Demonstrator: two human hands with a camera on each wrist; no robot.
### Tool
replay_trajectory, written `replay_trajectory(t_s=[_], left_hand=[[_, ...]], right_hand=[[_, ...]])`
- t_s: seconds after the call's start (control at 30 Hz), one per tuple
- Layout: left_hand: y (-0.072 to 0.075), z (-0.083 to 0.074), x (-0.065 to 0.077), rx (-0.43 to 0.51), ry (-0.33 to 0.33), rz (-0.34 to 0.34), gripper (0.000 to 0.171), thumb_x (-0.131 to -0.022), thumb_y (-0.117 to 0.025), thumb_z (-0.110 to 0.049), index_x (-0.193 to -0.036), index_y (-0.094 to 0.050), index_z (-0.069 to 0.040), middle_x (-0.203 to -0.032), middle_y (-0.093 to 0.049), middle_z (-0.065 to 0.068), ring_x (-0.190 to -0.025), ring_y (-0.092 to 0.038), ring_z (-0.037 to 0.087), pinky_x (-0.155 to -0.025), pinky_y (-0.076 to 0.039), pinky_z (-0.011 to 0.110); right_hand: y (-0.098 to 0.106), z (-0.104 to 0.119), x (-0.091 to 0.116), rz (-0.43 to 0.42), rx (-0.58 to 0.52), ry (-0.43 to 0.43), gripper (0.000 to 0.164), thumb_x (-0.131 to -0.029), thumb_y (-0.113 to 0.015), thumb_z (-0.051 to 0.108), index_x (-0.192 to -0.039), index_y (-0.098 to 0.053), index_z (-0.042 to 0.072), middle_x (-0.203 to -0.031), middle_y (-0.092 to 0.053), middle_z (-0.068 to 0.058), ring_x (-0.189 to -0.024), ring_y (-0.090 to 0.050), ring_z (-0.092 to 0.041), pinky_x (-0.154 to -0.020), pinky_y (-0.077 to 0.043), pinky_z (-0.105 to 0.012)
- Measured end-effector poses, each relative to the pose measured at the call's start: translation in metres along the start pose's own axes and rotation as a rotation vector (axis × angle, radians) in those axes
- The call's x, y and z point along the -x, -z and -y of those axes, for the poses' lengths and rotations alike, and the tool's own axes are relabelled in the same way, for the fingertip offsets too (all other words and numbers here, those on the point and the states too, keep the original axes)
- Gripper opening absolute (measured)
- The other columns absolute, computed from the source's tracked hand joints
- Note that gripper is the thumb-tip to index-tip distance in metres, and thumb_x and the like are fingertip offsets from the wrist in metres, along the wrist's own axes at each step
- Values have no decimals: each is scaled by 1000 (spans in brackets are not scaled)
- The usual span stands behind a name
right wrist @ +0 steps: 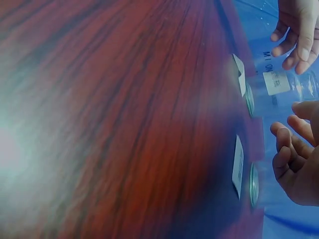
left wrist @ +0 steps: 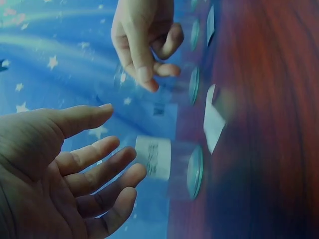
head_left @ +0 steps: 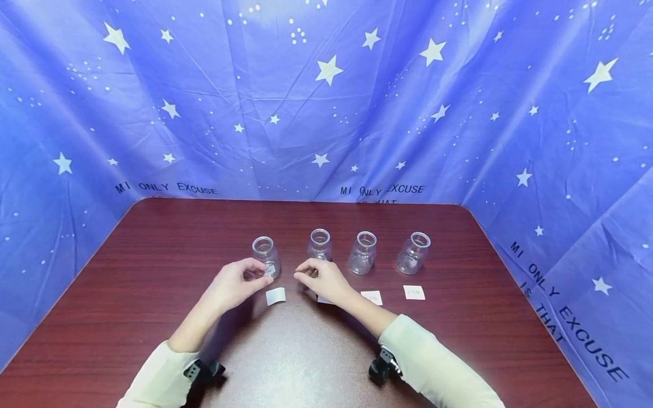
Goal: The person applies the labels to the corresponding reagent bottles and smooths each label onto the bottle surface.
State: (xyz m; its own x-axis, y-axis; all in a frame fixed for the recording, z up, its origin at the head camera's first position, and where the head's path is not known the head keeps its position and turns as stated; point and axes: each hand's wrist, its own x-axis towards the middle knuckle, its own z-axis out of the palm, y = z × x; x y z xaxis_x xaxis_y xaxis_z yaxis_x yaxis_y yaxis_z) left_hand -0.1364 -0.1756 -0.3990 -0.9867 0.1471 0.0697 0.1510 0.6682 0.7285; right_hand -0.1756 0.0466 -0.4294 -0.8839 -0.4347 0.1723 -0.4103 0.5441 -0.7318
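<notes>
While nothing is held by either hand, both are poised about the first jar (head_left: 263,256): the left hand (head_left: 236,285) is relaxed, its fingers apart and lightly bent, and the right hand (head_left: 329,280) is loosely curled, with a gap left between thumb and fingertips. The jar's label (left wrist: 153,158) is overlapped by the left fingertips in the left wrist view; whether it is touched cannot be told. It is faced toward the near side, presumably so that it can be read and smoothed from there. Just before that jar a curled slip (head_left: 276,296) is laid; by its bend, it may be a peeled backing.

To the right, the second jar (head_left: 319,249) and its slip (head_left: 323,300) are partly covered by the right hand. The third jar (head_left: 363,258) and fourth jar (head_left: 413,255) are stood upright, each with a printed slip (head_left: 414,292) before it, seemingly as pairs.

The row is set well in from the table's (head_left: 153,272) far edge, beyond which a starry cloth (head_left: 285,113) is hung. Gaps are left between jars, the narrowest at the second and third; sideways travel is best made on the near side, where the slips could be brushed.
</notes>
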Motion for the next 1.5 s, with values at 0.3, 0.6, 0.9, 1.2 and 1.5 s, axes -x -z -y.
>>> replay_trajectory(t_s=[0.3,0.6,0.9,1.2,1.5], left_hand=[[-34,-18,-5,-77,-96,89,25,-79,-72,-26,-97,-68,-9,-88,-70,0,-78,-63,9,-72,-50,29],[-56,-36,-15,-173,-123,150,22,-77,-73,-25,-94,-67,-13,-91,-71,2,-84,-67,15,-75,-51,33],[-73,-42,-23,-263,-154,167,20,-74,-75,-28,-90,-67,-17,-88,-69,-1,-83,-64,15,-72,-49,35],[-84,-46,-29,-364,-154,212,21,-71,-77,-28,-86,-66,-19,-84,-63,-2,-75,-58,12,-66,-46,32],[-92,-49,-34,-459,-95,234,28,-68,-79,-30,-92,-67,-20,-81,-57,-4,-74,-55,13,-65,-45,32]], right_hand=[[16,-14,17,43,30,-37,15,-86,-66,21,-97,-68,11,-77,-66,4,-70,-58,-4,-62,-46,-18],[30,-28,33,43,42,-40,18,-84,-68,20,-98,-66,7,-78,-66,1,-58,-57,-6,-57,-46,-19],[41,-37,49,57,125,-47,18,-81,-71,19,-96,-67,10,-82,-60,0,-61,-49,-6,-57,-41,-18],[41,-40,56,33,280,-10,24,-75,-76,25,-94,-68,13,-79,-58,3,-68,-48,-7,-59,-37,-18],[40,-41,61,9,403,-41,29,-71,-78,35,-93,-68,18,-77,-53,6,-64,-43,-3,-55,-35,-18]])
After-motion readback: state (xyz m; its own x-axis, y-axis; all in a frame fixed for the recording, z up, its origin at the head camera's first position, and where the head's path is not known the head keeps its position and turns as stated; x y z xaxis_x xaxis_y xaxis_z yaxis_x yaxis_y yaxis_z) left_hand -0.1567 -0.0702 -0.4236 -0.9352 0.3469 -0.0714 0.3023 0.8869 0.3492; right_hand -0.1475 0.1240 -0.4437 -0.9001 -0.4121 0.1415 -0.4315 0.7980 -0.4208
